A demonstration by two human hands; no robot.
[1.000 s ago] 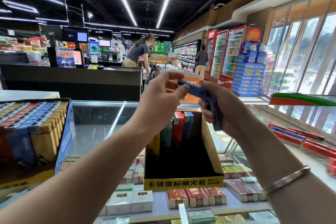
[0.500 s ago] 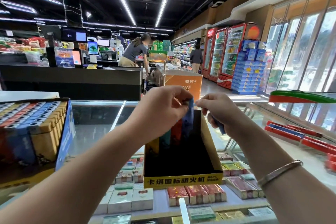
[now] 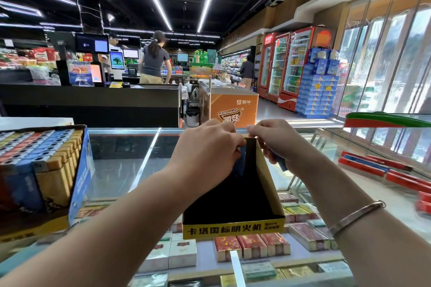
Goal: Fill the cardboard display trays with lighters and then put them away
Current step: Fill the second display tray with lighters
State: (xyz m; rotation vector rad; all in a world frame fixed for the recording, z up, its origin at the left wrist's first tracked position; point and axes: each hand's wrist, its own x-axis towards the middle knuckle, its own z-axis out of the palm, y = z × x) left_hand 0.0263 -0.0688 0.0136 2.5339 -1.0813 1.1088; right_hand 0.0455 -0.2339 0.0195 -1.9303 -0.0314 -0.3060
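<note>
Lighters: light, slick; my left hand (image 3: 207, 147) pinches blue lighter (image 3: 241, 158), pinch its top; right hand (image 3: 277, 144) clamps spares (image 3: 278, 162).

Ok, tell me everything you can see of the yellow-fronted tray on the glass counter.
The cardboard display tray is black inside with a yellow front lip printed in black Chinese characters and tan cardboard side walls. It sits on the glass counter, open top, mostly unfilled. At its far end the left hand lowers a dark blue lighter in; the right hand touches the back corner.
</note>
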